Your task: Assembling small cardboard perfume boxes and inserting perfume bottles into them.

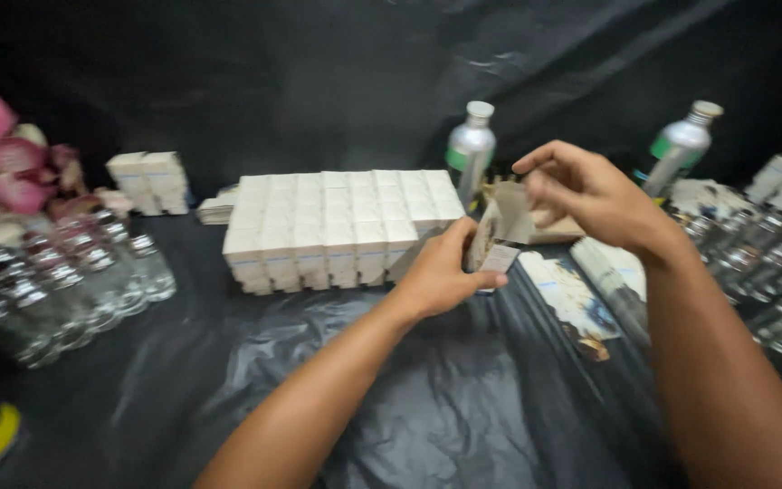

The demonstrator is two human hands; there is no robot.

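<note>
A: Room near the front?
B: Yes, black-sheeted worktop (391,398) is bare betw. the forearms.
A: Behind?
B: Block of white boxes (341,226) walls it off, metal bottle (470,149) just beside.
A: Sides?
B: Left: glass vials (65,281). Right: flat cartons (581,294), more vials (780,281), second metal bottle (679,145).

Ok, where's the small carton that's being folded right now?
In the head view, right of centre: the small carton is held between the left hand and right hand, just right of the block of white boxes.
</note>
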